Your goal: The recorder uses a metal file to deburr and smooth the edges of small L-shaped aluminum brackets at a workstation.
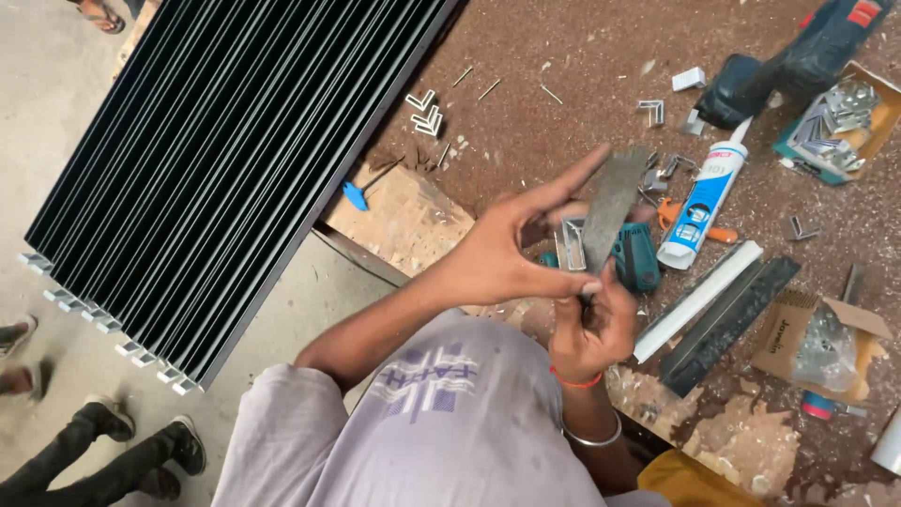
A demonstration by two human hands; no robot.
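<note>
Flat file [610, 202], grey, wide blade: I hold it up over the workbench [563, 84], tip tilted away from me. My right hand [589, 329] is wrapped shut round its lower end, just below the blade. My left hand [507, 249] is spread, thumb and forefinger pinching a small aluminium corner bracket [571, 242] against the file's left edge, so both hands touch the file. Step looks like filing the bracket's edge; next stroke needs a firm pinch and steady pressure. Right of the file lies a sealant tube [702, 202]; far left of it, stacked black profiles [216, 160].
</note>
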